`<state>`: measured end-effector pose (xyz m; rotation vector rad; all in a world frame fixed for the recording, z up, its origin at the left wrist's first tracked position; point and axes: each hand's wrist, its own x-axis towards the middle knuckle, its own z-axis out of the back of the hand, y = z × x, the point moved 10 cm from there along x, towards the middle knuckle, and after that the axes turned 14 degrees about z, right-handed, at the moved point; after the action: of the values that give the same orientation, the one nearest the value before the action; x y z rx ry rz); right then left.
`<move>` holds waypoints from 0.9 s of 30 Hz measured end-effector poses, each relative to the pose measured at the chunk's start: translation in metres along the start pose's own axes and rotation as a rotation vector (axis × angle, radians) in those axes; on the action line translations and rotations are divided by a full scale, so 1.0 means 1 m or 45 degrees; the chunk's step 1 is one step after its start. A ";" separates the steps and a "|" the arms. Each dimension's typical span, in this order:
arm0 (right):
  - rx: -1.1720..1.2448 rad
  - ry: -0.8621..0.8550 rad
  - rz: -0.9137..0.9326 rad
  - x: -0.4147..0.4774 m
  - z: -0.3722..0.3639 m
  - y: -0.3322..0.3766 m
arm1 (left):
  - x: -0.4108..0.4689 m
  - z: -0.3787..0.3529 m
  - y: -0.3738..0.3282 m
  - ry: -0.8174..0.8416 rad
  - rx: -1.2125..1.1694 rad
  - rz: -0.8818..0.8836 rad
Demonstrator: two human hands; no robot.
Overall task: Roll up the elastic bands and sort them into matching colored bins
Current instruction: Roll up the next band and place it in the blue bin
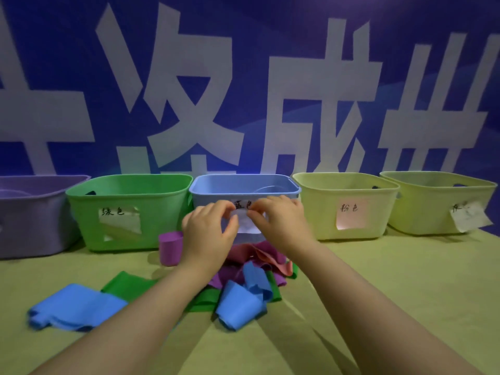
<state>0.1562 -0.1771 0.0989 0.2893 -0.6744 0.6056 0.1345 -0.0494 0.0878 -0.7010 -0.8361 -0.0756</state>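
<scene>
Far row, left to right: purple bin [32, 212], green bin [127, 190], blue bin [243, 182], pale yellow bin [346, 185], second pale yellow bin [438, 185]. The label [247, 226] on the blue one is white with black handwriting. The backdrop [270, 36] is deep blue with huge white characters, and the table [405, 280] is olive-yellow. Near left there's a blue band [75, 307] and a green band [127, 285]. In the centre, a second blue band [238, 304], a purple roll [170, 247], a pink band [282, 266] and a purple band [224, 277].

A: What are the green bin [162, 212] and the blue bin [216, 182] made of?
B: Moulded plastic, smooth, matt rather than shiny; the pale yellow bin [319, 212] looks the same
A: And the paper label [246, 226] on the blue one?
B: Thin white paper, no gloss
A: The blue elastic band [75, 307]?
B: Thin rubbery sheet, smooth, matt, limp in its folds; the purple rolled band [170, 249] alike
A: The bench [405, 280]?
B: A flat olive covering, matt; cloth or sheet, I cannot tell
</scene>
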 end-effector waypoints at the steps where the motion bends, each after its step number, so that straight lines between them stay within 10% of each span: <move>1: 0.025 0.016 -0.024 -0.007 0.000 0.004 | -0.005 0.005 -0.002 0.008 -0.005 0.017; 27: -0.024 0.294 -0.386 -0.068 -0.022 0.018 | -0.071 0.034 0.023 0.222 -0.027 0.111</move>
<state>0.1144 -0.1825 0.0391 0.2921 -0.4027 0.3359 0.0715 -0.0256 0.0406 -0.7388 -0.6378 -0.0664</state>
